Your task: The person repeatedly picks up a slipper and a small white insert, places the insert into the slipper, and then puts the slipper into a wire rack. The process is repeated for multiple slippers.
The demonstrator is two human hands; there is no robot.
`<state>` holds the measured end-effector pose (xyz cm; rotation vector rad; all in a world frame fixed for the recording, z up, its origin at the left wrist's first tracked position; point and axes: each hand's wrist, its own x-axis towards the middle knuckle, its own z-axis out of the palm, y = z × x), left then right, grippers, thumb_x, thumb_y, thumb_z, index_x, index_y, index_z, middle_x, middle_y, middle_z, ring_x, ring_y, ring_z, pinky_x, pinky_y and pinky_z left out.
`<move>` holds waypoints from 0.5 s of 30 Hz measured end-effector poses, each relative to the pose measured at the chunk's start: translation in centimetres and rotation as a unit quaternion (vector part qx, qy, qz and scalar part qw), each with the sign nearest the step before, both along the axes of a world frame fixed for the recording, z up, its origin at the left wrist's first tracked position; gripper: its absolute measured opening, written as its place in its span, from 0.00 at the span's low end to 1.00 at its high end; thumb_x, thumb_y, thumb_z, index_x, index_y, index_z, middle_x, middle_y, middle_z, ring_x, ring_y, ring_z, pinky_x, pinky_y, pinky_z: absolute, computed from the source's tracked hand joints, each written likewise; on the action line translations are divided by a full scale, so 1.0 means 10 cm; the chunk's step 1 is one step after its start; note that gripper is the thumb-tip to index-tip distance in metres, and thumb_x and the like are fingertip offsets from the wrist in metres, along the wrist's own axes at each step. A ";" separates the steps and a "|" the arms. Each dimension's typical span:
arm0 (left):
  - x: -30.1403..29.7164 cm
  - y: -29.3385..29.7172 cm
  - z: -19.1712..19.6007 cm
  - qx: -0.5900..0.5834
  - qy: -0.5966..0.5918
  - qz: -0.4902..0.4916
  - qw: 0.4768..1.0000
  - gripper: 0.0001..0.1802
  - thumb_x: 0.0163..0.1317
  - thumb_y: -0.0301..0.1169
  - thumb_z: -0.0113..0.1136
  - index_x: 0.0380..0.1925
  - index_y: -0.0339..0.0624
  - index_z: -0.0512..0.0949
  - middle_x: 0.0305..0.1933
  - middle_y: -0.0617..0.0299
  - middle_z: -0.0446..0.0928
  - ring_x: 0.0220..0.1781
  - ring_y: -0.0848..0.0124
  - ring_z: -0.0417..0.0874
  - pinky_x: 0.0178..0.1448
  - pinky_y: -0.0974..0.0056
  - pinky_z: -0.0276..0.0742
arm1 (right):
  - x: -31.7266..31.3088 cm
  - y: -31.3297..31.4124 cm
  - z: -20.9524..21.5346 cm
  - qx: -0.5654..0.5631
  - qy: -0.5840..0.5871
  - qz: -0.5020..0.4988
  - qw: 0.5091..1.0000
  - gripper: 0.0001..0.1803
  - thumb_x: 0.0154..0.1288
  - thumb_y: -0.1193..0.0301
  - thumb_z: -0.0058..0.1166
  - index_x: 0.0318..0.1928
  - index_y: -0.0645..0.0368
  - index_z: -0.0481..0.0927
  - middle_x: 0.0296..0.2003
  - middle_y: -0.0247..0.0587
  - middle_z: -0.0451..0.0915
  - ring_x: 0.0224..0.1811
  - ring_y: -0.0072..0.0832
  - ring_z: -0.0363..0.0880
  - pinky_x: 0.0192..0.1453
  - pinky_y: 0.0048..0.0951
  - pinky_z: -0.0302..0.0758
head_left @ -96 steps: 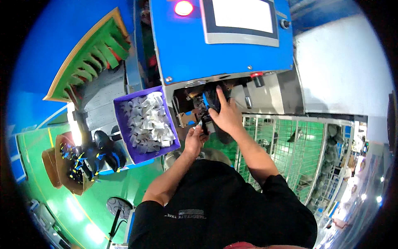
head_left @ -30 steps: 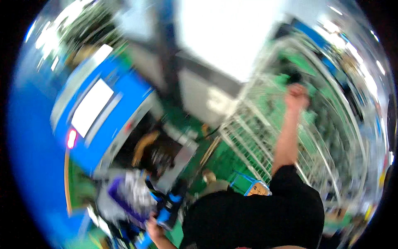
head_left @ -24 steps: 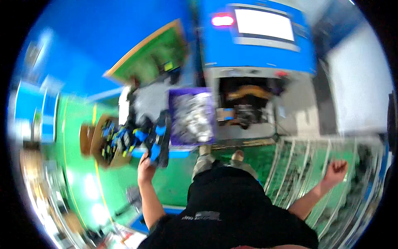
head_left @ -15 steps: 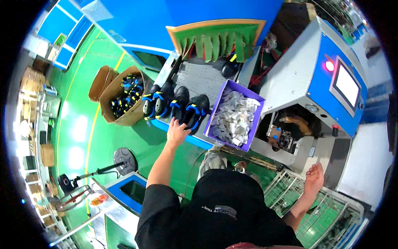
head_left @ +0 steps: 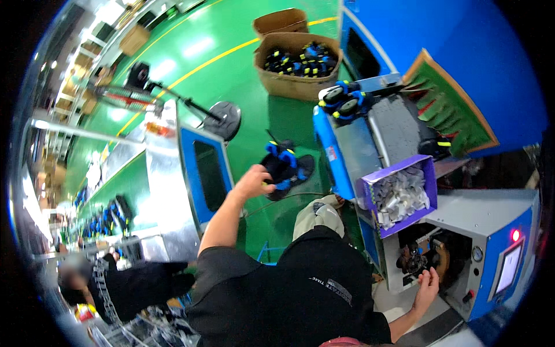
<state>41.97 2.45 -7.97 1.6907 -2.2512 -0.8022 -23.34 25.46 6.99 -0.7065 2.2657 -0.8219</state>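
Observation:
My left hand (head_left: 253,183) is closed on a pair of black shoes (head_left: 298,172) with blue trim and yellow tabs, held in the air over the green floor. Its fingertips are partly hidden by the shoes. More shoes of the same kind (head_left: 346,99) stand at the near end of the conveyor (head_left: 396,130), and a dark one (head_left: 432,143) sits by the green strip curtain (head_left: 462,118). At the right, my right hand (head_left: 426,286) is empty with fingers apart, in front of the opening of a grey and blue machine (head_left: 488,217).
A purple box (head_left: 399,166) of crumpled whitish pieces stands beside the conveyor. Beyond the shoes is a cardboard box (head_left: 298,88) full of shoes. On the left are a metal-topped blue bench (head_left: 193,173), a fan (head_left: 130,98) with a round base, and a person in black (head_left: 139,283).
My left hand has lifted two shoes off the conveyor end and carried them left. My view has turned left, and my right hand is now by the machine's opening.

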 end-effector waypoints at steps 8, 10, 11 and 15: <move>2.57 2.10 0.96 -0.049 -0.213 0.402 0.889 0.19 0.46 0.42 0.72 0.31 0.37 0.87 0.43 0.48 0.82 0.54 0.50 0.80 0.61 0.52 0.78 | -0.21 -0.27 -0.13 0.129 0.083 0.240 0.959 0.24 0.77 0.69 0.54 0.68 0.64 0.74 0.55 0.50 0.83 0.53 0.36 0.82 0.60 0.36 0.77; 3.32 2.65 0.95 -0.153 -0.364 0.450 0.801 0.18 0.54 0.42 0.68 0.35 0.37 0.87 0.48 0.47 0.83 0.56 0.52 0.81 0.62 0.52 0.78 | -0.20 -0.38 -0.10 0.083 0.079 0.264 0.958 0.23 0.77 0.69 0.54 0.68 0.65 0.75 0.53 0.50 0.83 0.52 0.35 0.83 0.59 0.35 0.77; 3.29 2.46 0.92 -0.137 -0.388 0.596 0.689 0.20 0.59 0.44 0.64 0.39 0.37 0.86 0.49 0.48 0.84 0.57 0.51 0.81 0.63 0.50 0.77 | -0.06 -0.46 0.03 0.093 0.093 0.243 0.961 0.22 0.77 0.69 0.53 0.67 0.66 0.75 0.53 0.50 0.83 0.53 0.34 0.82 0.59 0.35 0.78; 2.65 1.28 0.37 -0.124 -0.292 0.751 0.579 0.26 0.74 0.48 0.50 0.53 0.37 0.80 0.52 0.42 0.83 0.57 0.45 0.83 0.60 0.45 0.78 | -0.16 -0.57 0.31 -0.053 0.250 0.207 0.944 0.19 0.79 0.71 0.51 0.63 0.66 0.79 0.57 0.48 0.83 0.58 0.37 0.82 0.63 0.36 0.77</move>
